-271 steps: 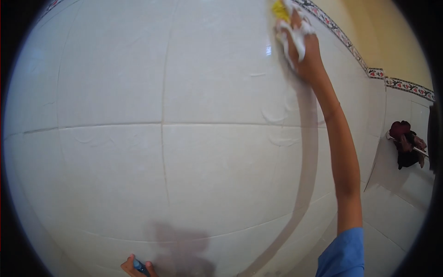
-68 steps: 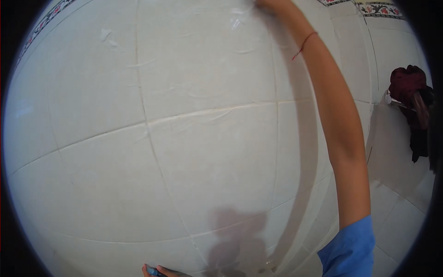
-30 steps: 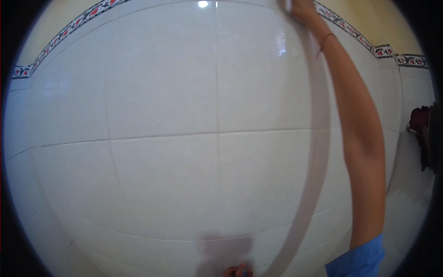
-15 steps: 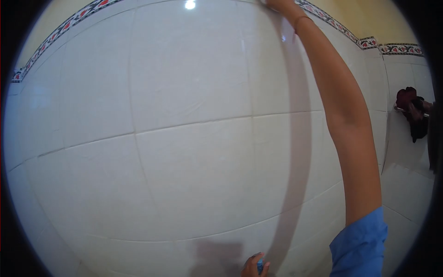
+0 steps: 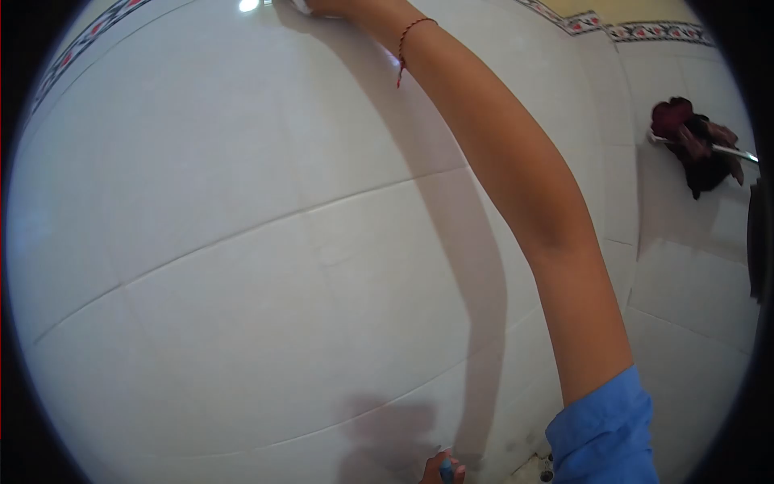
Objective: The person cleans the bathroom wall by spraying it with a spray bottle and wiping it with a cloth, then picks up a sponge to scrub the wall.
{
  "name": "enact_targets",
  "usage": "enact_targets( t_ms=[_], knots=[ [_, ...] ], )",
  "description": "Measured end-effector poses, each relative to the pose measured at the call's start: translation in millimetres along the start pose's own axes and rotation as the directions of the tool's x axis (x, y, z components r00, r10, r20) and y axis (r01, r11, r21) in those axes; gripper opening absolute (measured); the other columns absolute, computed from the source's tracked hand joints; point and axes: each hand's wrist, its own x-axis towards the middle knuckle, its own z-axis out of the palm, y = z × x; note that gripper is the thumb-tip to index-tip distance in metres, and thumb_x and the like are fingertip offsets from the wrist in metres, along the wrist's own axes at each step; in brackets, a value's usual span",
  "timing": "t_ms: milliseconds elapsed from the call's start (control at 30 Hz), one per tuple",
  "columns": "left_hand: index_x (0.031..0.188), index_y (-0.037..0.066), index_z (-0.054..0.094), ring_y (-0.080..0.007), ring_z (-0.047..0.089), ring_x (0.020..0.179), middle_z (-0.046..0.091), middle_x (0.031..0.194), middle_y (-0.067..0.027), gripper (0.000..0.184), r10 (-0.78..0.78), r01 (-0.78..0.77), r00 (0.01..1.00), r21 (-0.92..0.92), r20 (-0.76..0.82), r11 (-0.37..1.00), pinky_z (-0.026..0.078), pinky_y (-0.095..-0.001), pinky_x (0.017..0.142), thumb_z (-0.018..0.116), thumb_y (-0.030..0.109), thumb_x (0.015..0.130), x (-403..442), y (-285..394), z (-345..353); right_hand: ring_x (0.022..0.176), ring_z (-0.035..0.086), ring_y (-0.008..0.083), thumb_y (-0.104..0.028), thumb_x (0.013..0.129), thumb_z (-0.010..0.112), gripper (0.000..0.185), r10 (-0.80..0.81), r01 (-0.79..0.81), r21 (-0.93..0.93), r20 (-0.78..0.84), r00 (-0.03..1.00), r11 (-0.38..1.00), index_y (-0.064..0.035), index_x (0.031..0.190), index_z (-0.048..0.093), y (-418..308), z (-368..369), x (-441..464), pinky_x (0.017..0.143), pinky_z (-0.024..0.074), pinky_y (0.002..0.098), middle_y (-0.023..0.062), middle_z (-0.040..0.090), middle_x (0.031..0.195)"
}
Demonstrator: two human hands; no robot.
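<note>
A white tiled wall (image 5: 218,323) fills most of the view. My right arm reaches up across it, and my right hand (image 5: 329,7), cut off by the top edge, is against the tiles. A bit of something white (image 5: 301,6), like a cloth, shows under its fingers; most of it is out of view. Low in the frame, my left hand (image 5: 433,469) has its fingers wrapped round a small blue object (image 5: 447,470) that looks like a bottle. The rest of that object is hidden by the hand and the frame's edge.
A patterned border strip (image 5: 661,32) runs along the top of the tiles. On the right wall, dark red and black cloths (image 5: 693,145) hang on a metal rail (image 5: 735,153). Dark fittings (image 5: 546,468) show low down beside my blue sleeve (image 5: 605,427).
My right hand has swept left along the upper tiles. The view has shifted, bringing more of the rail and the low fittings into sight. My left hand stays low, still holding the blue object.
</note>
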Motion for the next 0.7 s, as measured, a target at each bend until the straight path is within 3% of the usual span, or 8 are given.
enact_targets(
  t_ms=[33, 100, 233, 300, 433, 500, 633, 700],
  knots=[
    [0.139, 0.001, 0.056, -0.0150, 0.057, 0.081, 0.066, 0.101, -0.0073, 0.045, 0.001, -0.001, 1.000, 0.004, 0.031, 1.000, 0.049, -0.0281, 0.076, 0.067, 0.021, 0.099, 1, 7, 5, 0.098, 0.067, 0.0460, -0.016, 0.096, 0.048, 0.027, 0.008, -0.007, -0.028, 0.012, 1.000, 1.000, 0.0041, 0.102, 0.066, 16, -10, -7, 0.092, 0.0521, 0.0490, 0.0324, 0.068, 0.105],
    [0.138, 0.000, 0.056, -0.0139, 0.054, 0.077, 0.065, 0.099, -0.0059, 0.045, 0.051, -0.051, 0.998, -0.008, 0.043, 0.999, 0.049, -0.0280, 0.075, 0.067, 0.021, 0.100, 4, 25, 13, 0.096, 0.066, 0.0472, -0.017, 0.096, 0.050, 0.026, 0.165, -0.088, -0.278, 0.267, 0.949, 0.956, 0.0034, 0.099, 0.067, 49, -30, -16, 0.090, 0.0522, 0.0510, 0.0319, 0.069, 0.100],
    [0.138, 0.001, 0.054, -0.0134, 0.051, 0.074, 0.064, 0.094, -0.0036, 0.046, 0.103, -0.104, 0.993, 0.020, 0.059, 0.994, 0.047, -0.0273, 0.071, 0.068, 0.023, 0.100, 10, 29, 39, 0.094, 0.067, 0.0473, -0.016, 0.096, 0.050, 0.026, 0.071, -0.011, -0.350, 0.158, 0.985, 0.937, 0.0041, 0.097, 0.067, 116, -85, -56, 0.087, 0.0521, 0.0518, 0.0314, 0.069, 0.097],
    [0.138, 0.003, 0.051, -0.0102, 0.049, 0.069, 0.064, 0.094, -0.0019, 0.046, 0.232, -0.231, 0.973, 0.049, -0.018, 0.972, 0.045, -0.0239, 0.065, 0.067, 0.024, 0.100, 16, 31, 47, 0.092, 0.066, 0.0478, -0.018, 0.096, 0.052, 0.027, 0.409, -0.279, -0.435, 0.239, 0.881, 0.856, 0.0036, 0.096, 0.067, 143, -115, -71, 0.083, 0.0523, 0.0517, 0.0306, 0.069, 0.096],
    [0.137, 0.006, 0.048, -0.0065, 0.044, 0.066, 0.063, 0.098, -0.0026, 0.043, 0.306, -0.293, 0.948, 0.132, -0.084, 0.947, 0.042, -0.0200, 0.060, 0.064, 0.024, 0.102, 28, 8, 73, 0.091, 0.067, 0.0477, -0.022, 0.095, 0.054, 0.028, 0.305, -0.239, -0.380, 0.123, 0.944, 0.894, 0.0021, 0.096, 0.067, 222, -156, -111, 0.080, 0.0523, 0.0515, 0.0294, 0.070, 0.096],
    [0.137, 0.005, 0.047, -0.0039, 0.040, 0.062, 0.062, 0.098, -0.0025, 0.044, 0.232, -0.223, 0.944, 0.062, -0.236, 0.973, 0.039, -0.0183, 0.057, 0.065, 0.026, 0.102, 35, 6, 89, 0.091, 0.067, 0.0474, -0.026, 0.094, 0.057, 0.028, 0.323, -0.256, -0.407, 0.105, 0.940, 0.877, -0.0002, 0.097, 0.068, 249, -178, -128, 0.079, 0.0523, 0.0523, 0.0285, 0.070, 0.096],
    [0.139, 0.004, 0.043, -0.0094, 0.048, 0.072, 0.059, 0.101, -0.0061, 0.053, 0.127, -0.149, 0.937, -0.042, -0.326, 0.988, 0.045, -0.0238, 0.064, 0.066, 0.034, 0.101, 53, 29, 115, 0.091, 0.067, 0.0476, -0.026, 0.095, 0.057, 0.029, 0.363, -0.317, -0.384, 0.055, 0.930, 0.868, 0.0010, 0.096, 0.068, 315, -218, -161, 0.078, 0.0522, 0.0525, 0.0284, 0.070, 0.094],
    [0.136, 0.004, 0.042, -0.0108, 0.050, 0.071, 0.058, 0.094, -0.0046, 0.050, 0.117, -0.183, 0.873, -0.097, -0.473, 0.978, 0.047, -0.0254, 0.064, 0.066, 0.031, 0.101, 61, 39, 132, 0.089, 0.066, 0.0486, -0.025, 0.096, 0.056, 0.029, 0.300, -0.168, -0.597, 0.128, 0.945, 0.785, 0.0017, 0.096, 0.068, 343, -240, -178, 0.078, 0.0520, 0.0524, 0.0276, 0.070, 0.091]
  ],
)
